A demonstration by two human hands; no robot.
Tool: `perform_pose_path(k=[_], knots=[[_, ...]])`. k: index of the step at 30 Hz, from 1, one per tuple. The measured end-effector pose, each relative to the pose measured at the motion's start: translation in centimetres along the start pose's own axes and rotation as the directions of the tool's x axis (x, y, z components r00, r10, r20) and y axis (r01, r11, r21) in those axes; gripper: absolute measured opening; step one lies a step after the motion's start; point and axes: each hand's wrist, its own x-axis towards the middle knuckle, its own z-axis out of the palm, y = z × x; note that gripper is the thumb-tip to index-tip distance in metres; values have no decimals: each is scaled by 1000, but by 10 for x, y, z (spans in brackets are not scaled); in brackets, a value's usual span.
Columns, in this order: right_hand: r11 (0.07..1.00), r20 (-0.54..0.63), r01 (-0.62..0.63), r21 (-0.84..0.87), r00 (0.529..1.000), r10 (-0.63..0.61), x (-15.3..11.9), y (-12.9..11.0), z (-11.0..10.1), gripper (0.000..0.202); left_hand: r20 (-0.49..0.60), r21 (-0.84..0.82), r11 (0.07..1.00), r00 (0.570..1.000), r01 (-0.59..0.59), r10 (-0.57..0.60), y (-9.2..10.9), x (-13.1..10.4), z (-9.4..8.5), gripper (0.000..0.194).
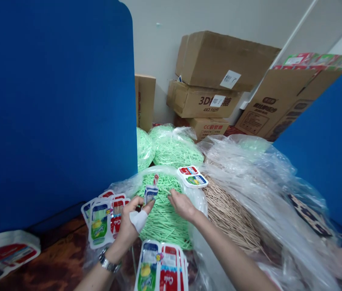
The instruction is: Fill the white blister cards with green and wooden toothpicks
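showing gap between left hand (pixel 131 213), right hand (pixel 182 204) near bag rim (pixel 200 203)

the left forearm (pixel 93 279), bare, rises from the bottom edge left of centre and slants up and right. its wrist (pixel 110 258) wears a metal-banded watch (pixel 105 262). the left hand (pixel 134 214) sits just below the middle of the frame, thumb and index finger drawn together in a pinch, with a white covering (pixel 139 220) at the thumb's base. the right forearm (pixel 231 250), also bare, runs diagonally from the lower right. the right hand (pixel 183 205), near centre, points up and left, back upward, fingers curled; whether its fingertips meet is unclear.
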Motion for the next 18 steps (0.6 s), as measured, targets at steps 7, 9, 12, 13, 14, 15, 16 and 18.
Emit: perform_pose_path(k=[7,9,12,13,14,15,16,18], knots=[[997,92,71,7,993,-72,4,-15,11,14,9,33,999,1000,-4,3,3,-1,4,36],[997,109,68,25,992,-71,6,-23,13,18,2,45,999,1000,-12,12,3,-2,4,36],[994,107,39,98,993,-50,7,-26,14,20,4,65,998,1000,-25,25,1,-3,2,35],[990,99,25,138,994,-38,6,-25,13,18,7,70,997,1000,-25,25,0,-3,1,35],[982,86,7,186,996,-24,6,-23,12,16,9,73,997,1000,-21,21,-1,-3,0,35],[970,69,-13,244,998,-4,6,-21,10,14,7,76,997,1000,-15,14,-3,-3,-1,35],[950,50,-34,312,999,19,6,-18,9,12,7,80,997,1000,-10,10,-4,-3,-2,35],[878,9,-67,474,997,72,4,-13,5,9,5,92,996,1000,-14,14,-7,-4,-2,36]])
